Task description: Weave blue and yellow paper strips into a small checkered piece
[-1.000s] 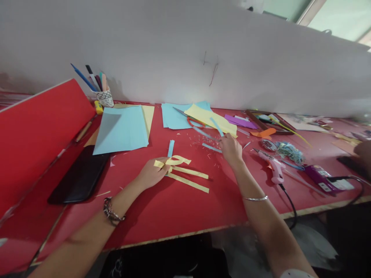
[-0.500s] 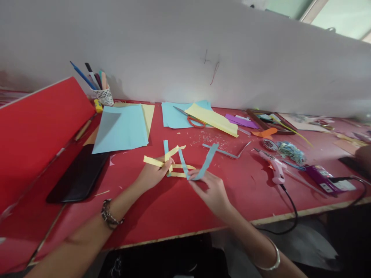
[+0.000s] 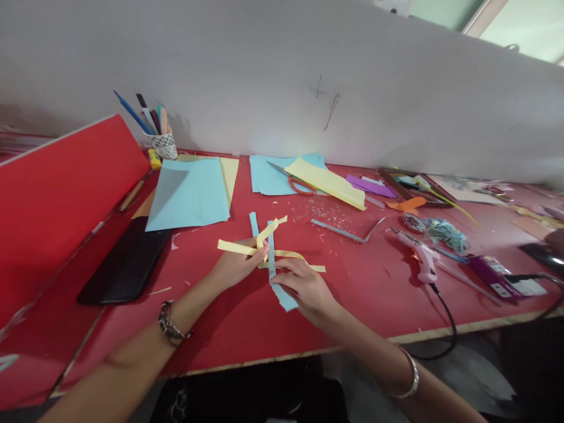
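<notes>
My left hand [image 3: 241, 262] is closed on crossed yellow paper strips [image 3: 235, 247], pinching them between thumb and fingers just above the red table. One yellow end sticks out to the left, another slants up to the right. Beside them a blue paper strip [image 3: 271, 247] stands across the yellow ones, its lower end bending toward the table edge. My right hand [image 3: 304, 286] pinches this blue strip near its bend. A second blue strip [image 3: 253, 223] pokes up behind my left fingers. Longer yellow ends [image 3: 315, 268] reach out past my right fingers. Where the strips cross is partly hidden.
Blue sheets [image 3: 189, 194] lie at the left by a black phone-like slab [image 3: 126, 264]. Red-handled scissors [image 3: 302, 186] rest under a yellow sheet [image 3: 326, 181]. To the right are a pink glue gun [image 3: 425, 261], its cord, and a purple power strip [image 3: 489, 275]. A pen cup [image 3: 163, 144] stands behind.
My right hand has swung the blue strip left, against the yellow strips, and its free end now hangs down instead of up. My left hand keeps its hold.
</notes>
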The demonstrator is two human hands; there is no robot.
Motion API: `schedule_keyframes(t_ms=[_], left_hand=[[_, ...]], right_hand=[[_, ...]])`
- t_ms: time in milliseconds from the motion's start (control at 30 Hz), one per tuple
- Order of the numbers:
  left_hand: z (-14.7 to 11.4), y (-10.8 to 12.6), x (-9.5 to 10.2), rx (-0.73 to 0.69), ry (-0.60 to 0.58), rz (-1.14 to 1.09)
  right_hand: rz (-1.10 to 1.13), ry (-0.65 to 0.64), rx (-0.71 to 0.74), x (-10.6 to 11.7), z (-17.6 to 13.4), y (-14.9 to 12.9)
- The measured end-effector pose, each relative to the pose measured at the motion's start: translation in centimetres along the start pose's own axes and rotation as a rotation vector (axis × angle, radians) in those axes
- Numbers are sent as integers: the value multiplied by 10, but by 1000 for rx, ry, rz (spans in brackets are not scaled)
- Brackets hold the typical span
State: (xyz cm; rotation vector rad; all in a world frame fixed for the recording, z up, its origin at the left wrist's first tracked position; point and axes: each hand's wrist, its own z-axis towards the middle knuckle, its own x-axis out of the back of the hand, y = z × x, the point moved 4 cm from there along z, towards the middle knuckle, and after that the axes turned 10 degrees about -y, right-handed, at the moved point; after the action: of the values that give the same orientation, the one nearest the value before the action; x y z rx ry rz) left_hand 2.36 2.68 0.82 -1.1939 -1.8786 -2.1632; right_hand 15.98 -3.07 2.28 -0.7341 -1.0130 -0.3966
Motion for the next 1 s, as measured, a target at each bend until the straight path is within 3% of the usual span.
schedule_keyframes(t_ms=[333, 467, 700, 1000], left_hand=[[2, 2, -3, -66, -125, -8], [3, 1, -6, -37, -133, 44], [5, -4, -7, -8, -84, 170], [4, 1, -8, -75, -127, 434]], right_hand=[[-352, -83, 142, -6, -3, -7], [-481, -105, 101, -6, -8, -17], [-496, -148, 29, -8, -14, -26], [-470, -73, -5, -10, -18, -25]])
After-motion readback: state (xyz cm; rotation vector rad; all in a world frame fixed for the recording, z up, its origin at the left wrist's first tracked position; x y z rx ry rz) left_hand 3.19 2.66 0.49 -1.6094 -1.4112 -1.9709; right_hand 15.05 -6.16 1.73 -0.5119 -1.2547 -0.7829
